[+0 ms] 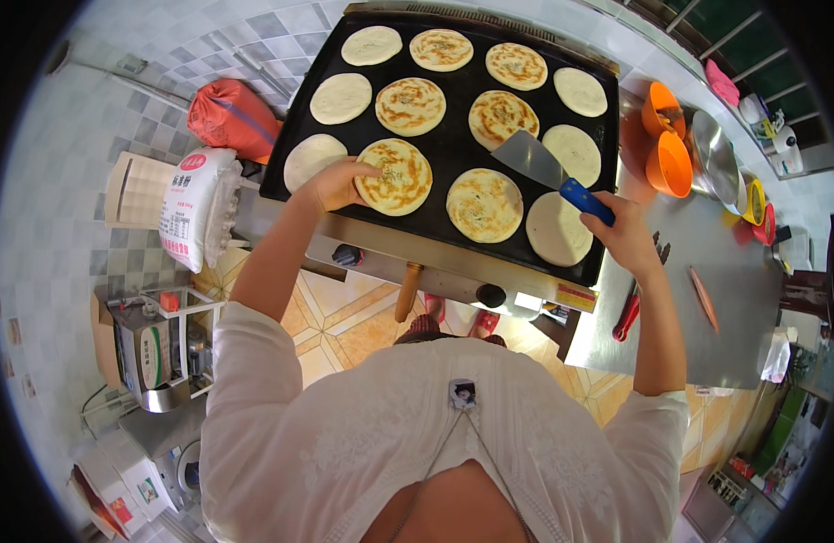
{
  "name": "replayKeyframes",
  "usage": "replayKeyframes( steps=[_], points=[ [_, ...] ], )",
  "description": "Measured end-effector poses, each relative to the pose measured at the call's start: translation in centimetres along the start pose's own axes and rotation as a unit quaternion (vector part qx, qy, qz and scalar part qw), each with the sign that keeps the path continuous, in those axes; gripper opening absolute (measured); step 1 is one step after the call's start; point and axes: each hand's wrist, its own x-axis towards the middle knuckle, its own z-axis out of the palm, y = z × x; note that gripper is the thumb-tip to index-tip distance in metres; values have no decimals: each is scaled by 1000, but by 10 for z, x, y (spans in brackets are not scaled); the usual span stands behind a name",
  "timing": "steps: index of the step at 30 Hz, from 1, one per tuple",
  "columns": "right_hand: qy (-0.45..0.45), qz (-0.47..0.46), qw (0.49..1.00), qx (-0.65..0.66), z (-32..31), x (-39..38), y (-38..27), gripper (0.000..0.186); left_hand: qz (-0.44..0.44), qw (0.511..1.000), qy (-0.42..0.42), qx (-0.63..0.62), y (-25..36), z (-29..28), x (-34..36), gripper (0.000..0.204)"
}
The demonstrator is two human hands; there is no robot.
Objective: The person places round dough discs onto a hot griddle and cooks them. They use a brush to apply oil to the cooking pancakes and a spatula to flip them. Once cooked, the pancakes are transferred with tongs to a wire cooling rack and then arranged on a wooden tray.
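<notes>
Wooden handle [409,291]: front of the griddle [457,113], near side.
Right hand [619,228]: wrapped around the grip of a blue-handled spatula [533,161], its blade over the griddle's right half.
Left hand [337,185]: pinching the left edge of a browned flatbread [397,176], near left on the griddle.
Orange bowls [668,166]: right of the griddle, on a steel table [657,249].
Far row: pale flatbreads [371,45] at both ends.

The griddle [457,118], upper centre, is black. Browned flatbreads [393,177] are golden with brown blotches; pale flatbreads [559,228] are plain cream. The spatula [532,160] is grey with a blue handle [586,201]. Upper right, orange bowls [668,166]; upper left, a red sack [229,113] and grey-and-white checked wall [277,41]. Lower centre, a white shirt [363,425] with a floral pattern. The floor [326,312] is orange and cream.
</notes>
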Motion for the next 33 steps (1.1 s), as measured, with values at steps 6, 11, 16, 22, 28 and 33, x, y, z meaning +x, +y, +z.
replayKeyframes(
  steps=[6,11,16,22,28,33],
  points=[
    [150,84,985,-16,-42,-72,48,21,47,624,267,732,51,23,-17,64],
    [339,156,919,-127,-53,-138,147,21,204,559,273,756,65,99,-1,54],
    [342,367,851,-155,-23,-160,254,28,308,593,119,735,20,158,48,56],
    [276,465,832,-126,-2,-164,376,32,257,639,156,708,-21,216,51,50],
    [109,422,868,-239,-21,-113,373,39,253,640,255,679,-35,236,10,47],
    [333,0,942,-43,-108,51,347,51,264,618,317,669,-34,259,-21,43]
  ],
)
